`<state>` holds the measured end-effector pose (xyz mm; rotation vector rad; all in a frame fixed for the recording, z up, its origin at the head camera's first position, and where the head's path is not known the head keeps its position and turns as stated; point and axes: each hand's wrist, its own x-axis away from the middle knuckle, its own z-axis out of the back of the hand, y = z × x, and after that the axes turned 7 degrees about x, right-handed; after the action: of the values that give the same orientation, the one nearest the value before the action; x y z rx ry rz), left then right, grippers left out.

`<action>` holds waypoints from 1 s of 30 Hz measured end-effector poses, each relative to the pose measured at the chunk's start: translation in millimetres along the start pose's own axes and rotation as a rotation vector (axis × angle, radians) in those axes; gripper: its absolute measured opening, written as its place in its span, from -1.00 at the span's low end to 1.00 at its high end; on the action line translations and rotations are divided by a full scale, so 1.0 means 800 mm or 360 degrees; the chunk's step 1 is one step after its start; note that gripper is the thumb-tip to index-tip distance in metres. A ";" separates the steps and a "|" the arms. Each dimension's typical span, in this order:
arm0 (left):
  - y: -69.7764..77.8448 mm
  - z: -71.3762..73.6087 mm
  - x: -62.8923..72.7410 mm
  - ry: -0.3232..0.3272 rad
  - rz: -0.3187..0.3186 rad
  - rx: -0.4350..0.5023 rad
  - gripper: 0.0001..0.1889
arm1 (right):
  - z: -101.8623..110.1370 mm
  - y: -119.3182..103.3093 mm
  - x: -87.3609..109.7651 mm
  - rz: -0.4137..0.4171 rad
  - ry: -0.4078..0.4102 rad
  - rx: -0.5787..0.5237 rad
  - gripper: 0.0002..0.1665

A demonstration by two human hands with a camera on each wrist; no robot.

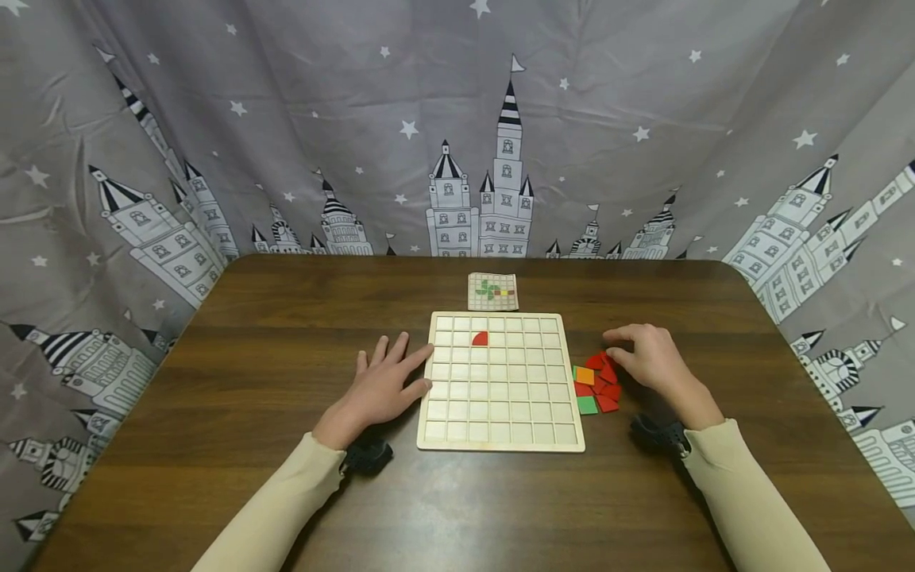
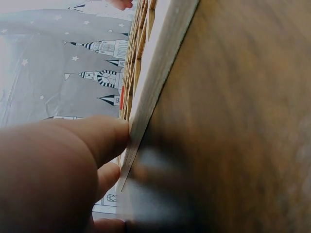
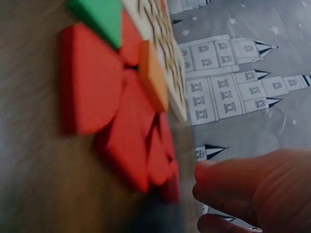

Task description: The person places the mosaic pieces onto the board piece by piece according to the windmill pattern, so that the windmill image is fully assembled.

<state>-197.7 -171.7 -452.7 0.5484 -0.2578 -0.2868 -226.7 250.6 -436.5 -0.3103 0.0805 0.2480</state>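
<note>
A pale wooden grid board (image 1: 500, 369) lies on the table with one red quarter-circle piece (image 1: 480, 339) in an upper cell. My left hand (image 1: 382, 389) has its fingers spread, and its thumb and index fingertip touch the board's left edge. In the left wrist view, the thumb (image 2: 107, 138) meets the side of the board. Right of the board lies a heap of red pieces (image 1: 608, 389), with an orange square (image 1: 584, 376) and a green square (image 1: 587, 405). My right hand (image 1: 646, 357) hovers beside the heap, fingers loosely bent; no piece shows in it in the right wrist view.
Behind the board, near the table's far edge, lies a small pattern card (image 1: 492, 292) with a grid of green, red and yellow shapes. A grey curtain (image 1: 322, 119) printed with castles and stars hangs behind the brown wooden table (image 1: 300, 318).
</note>
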 end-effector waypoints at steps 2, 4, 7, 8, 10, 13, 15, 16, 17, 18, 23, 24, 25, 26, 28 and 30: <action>0.000 0.000 0.000 0.0000 0.0001 0.0003 -0.34 | -0.002 0.006 0.004 0.0030 0.0019 0.0020 -0.68; 0.000 0.000 -0.001 0.0002 0.0004 -0.0001 -0.34 | -0.004 0.011 0.007 0.0062 0.0040 0.0032 -0.67; 0.000 0.000 -0.001 0.0005 0.0009 -0.0012 -0.34 | -0.006 0.017 0.011 0.0082 0.0046 0.0040 -0.67; 0.000 0.000 -0.001 0.0004 0.0010 -0.0014 -0.33 | -0.007 0.018 0.012 0.0085 0.0043 0.0039 -0.67; 0.000 0.000 -0.001 0.0004 0.0011 -0.0012 -0.33 | -0.008 0.020 0.013 0.0088 0.0038 0.0039 -0.69; 0.001 0.000 0.000 0.0005 0.0009 -0.0005 -0.33 | -0.009 0.023 0.014 0.0098 0.0037 0.0039 -0.72; 0.001 0.000 0.000 0.0007 0.0005 -0.0004 -0.34 | -0.009 0.024 0.015 0.0108 0.0039 0.0043 -0.73; 0.001 0.000 0.000 0.0007 0.0003 -0.0005 -0.34 | -0.009 0.025 0.015 0.0112 0.0039 0.0041 -0.73; 0.001 -0.001 0.000 0.0006 0.0001 -0.0007 -0.34 | -0.009 0.025 0.015 0.0114 0.0037 0.0039 -0.73; 0.001 -0.001 0.001 0.0006 -0.0002 -0.0008 -0.34 | -0.009 0.026 0.016 0.0115 0.0033 0.0039 -0.73; 0.001 -0.001 0.001 0.0007 -0.0004 -0.0007 -0.34 | -0.006 0.031 0.018 0.0129 0.0013 0.0036 -0.69; 0.001 -0.001 0.001 0.0008 -0.0005 -0.0006 -0.34 | -0.006 0.032 0.019 0.0131 0.0010 0.0037 -0.69; 0.001 -0.002 0.001 0.0010 -0.0005 -0.0007 -0.34 | -0.005 0.033 0.020 0.0135 0.0009 0.0038 -0.68; 0.000 -0.002 0.000 0.0012 -0.0006 -0.0010 -0.34 | -0.005 0.034 0.020 0.0136 0.0008 0.0036 -0.67; 0.000 -0.002 0.000 0.0015 -0.0007 -0.0014 -0.34 | -0.006 0.035 0.021 0.0136 0.0016 0.0030 -0.65; 0.000 -0.002 0.000 0.0017 -0.0007 -0.0017 -0.34 | -0.007 0.036 0.021 0.0136 0.0027 0.0027 -0.64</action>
<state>-197.2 -171.4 -453.9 0.5399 -0.2448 -0.2890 -217.9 279.0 -452.3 -0.2926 0.1130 0.3292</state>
